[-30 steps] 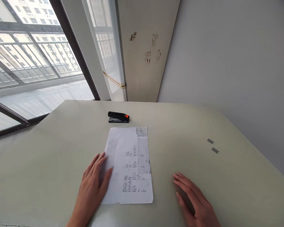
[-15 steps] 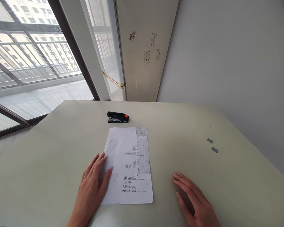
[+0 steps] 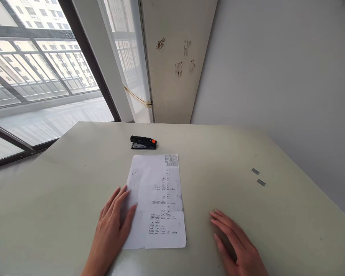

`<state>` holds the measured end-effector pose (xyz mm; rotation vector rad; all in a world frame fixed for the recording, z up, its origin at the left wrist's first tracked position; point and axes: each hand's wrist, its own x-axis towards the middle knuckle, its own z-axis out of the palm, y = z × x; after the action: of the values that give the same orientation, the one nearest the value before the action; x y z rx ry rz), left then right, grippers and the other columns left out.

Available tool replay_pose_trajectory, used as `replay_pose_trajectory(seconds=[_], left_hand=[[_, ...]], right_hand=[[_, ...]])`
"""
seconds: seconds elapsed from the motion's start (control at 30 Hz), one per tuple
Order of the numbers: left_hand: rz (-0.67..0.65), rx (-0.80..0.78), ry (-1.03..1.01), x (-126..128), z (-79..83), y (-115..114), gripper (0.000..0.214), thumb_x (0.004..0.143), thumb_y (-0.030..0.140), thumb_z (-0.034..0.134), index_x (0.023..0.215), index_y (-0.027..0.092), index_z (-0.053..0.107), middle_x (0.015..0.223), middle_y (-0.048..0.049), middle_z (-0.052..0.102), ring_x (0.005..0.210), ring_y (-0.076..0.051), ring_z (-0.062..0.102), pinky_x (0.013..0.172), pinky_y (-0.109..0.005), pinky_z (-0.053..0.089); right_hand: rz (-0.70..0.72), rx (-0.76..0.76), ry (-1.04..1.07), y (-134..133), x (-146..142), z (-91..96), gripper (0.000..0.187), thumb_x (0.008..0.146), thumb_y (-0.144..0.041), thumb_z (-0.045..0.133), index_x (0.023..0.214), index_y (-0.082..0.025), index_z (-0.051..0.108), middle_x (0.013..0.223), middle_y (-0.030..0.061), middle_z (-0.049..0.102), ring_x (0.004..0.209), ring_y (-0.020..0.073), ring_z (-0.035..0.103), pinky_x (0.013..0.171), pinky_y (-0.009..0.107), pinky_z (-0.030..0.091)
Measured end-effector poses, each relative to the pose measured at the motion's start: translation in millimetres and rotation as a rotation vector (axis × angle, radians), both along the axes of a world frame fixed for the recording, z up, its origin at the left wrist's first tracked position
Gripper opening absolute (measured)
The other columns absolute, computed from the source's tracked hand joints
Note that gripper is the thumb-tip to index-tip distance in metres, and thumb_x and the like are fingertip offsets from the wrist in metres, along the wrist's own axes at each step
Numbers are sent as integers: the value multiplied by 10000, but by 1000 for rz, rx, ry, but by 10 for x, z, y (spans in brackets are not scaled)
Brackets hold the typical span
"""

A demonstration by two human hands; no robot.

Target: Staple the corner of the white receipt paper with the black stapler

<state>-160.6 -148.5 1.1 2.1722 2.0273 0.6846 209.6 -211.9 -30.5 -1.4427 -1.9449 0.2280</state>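
Observation:
A white sheet of printed paper (image 3: 158, 199) lies flat on the pale table (image 3: 212, 161), with creases and small marks on it. My left hand (image 3: 112, 222) rests at the paper's left edge, fingers stretched out, thumb lying on the sheet. To the right of the paper, and apart from it, my right hand (image 3: 235, 241) rests on the tabletop with its fingers extended and nothing held. Just beyond the paper's far edge sits a black stapler (image 3: 143, 142) with an orange-red patch at its right end.
Two small grey strips (image 3: 258, 177) lie on the table at the right. A grey wall (image 3: 276, 69) borders the table's right side. Behind the far edge stand a stained beige panel (image 3: 175, 88) and a sheer curtain (image 3: 126, 50); a large window (image 3: 40, 69) is at the left.

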Motion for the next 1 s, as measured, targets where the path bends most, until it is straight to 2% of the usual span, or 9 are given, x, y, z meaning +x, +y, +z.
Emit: replay_pose_trajectory(seconds=[1.0], left_hand=[[8, 2, 0, 4, 4, -9, 455, 1068, 526, 457, 1463, 302, 488, 1594, -52, 552, 1534, -324, 436, 1165, -577, 473]], right_hand=[[-9, -7, -3, -1, 2, -4, 347, 1067, -271, 544, 1397, -282, 649, 1426, 46, 707, 1356, 262, 655, 1076, 424, 615]])
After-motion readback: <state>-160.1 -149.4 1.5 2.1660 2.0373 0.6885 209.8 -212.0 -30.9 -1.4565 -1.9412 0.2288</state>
